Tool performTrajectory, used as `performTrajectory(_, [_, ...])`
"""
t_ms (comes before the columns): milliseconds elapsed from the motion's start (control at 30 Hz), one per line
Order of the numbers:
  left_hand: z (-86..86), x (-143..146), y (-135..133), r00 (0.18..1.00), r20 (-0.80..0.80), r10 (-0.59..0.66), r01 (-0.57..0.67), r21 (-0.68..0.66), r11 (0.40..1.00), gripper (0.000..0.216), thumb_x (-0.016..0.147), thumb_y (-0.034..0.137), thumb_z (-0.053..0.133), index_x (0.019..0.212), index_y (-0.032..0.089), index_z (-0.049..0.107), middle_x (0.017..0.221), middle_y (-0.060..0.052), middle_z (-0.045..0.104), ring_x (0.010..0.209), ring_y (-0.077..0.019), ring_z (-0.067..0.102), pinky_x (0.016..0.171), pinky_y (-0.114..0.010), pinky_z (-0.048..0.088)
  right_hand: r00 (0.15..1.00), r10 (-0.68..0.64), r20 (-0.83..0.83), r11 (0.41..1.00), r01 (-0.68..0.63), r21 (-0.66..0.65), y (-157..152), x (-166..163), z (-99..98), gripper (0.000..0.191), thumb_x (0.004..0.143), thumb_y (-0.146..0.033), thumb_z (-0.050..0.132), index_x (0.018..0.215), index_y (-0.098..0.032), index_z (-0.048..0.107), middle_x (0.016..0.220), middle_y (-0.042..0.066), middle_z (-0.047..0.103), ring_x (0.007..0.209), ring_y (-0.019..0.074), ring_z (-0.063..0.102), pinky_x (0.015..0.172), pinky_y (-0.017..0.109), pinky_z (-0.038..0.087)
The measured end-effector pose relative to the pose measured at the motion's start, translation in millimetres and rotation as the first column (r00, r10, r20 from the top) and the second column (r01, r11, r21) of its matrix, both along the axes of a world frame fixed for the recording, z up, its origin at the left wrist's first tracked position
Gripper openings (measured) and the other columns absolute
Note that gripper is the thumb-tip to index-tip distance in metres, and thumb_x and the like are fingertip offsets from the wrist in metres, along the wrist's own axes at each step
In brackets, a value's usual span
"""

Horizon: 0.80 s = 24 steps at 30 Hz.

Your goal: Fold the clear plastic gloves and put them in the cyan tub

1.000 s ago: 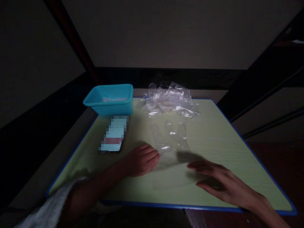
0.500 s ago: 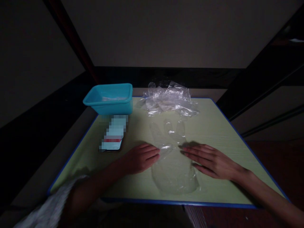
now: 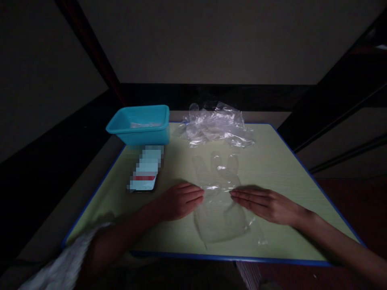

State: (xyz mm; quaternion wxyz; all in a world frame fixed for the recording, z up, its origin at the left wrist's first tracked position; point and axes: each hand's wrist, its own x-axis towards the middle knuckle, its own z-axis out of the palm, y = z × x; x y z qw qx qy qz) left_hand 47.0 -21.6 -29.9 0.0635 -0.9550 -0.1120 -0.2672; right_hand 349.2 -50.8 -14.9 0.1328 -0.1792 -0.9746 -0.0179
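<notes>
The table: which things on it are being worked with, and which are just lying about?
In use: flat clear glove, touched at its sides by the left hand and right hand, both open.
Lying about: heap of clear gloves, teal tub, phone.

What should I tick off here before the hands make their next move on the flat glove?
1. The clear plastic glove lies flat on the pale green table: ok.
2. The left hand lies flat, fingers at the glove's left edge: ok.
3. The right hand lies flat, fingers at its right edge: ok.
4. Glove separate from the crumpled pile of clear gloves: cannot tell, too dim.
5. The teal plastic tub and the phone are apart from both hands: ok.
</notes>
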Motion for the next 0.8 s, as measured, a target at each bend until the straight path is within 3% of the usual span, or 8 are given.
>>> performTrajectory(367, [0.8,1,1,1.000,0.008,-0.013,0.013,-0.021,1.000,0.021,0.091,0.011,0.043,0.088,0.009,0.064,0.092,-0.008,0.072,0.085,-0.0182,0.067,0.073,-0.031,0.053,0.992,-0.033,-0.120,0.996,0.024,-0.081,3,0,-7.9,0.048,0.092,-0.013,0.040,0.139,-0.007,0.031,0.127,0.017,0.055,0.128,0.0201,0.038,0.099,0.038,0.045])
performTrajectory(800, [-0.4,0,1,1.000,0.000,-0.008,0.008,-0.045,0.999,0.022,0.091,0.012,0.043,0.088,0.010,0.064,0.094,-0.008,0.072,0.085,-0.0184,0.067,0.073,-0.031,0.052,0.990,-0.089,-0.106,0.948,0.051,-0.315,8,-10,-3.8,0.050,0.093,-0.015,0.038,0.142,-0.016,0.027,0.133,0.011,0.051,0.124,0.0179,0.044,0.101,0.038,0.042])
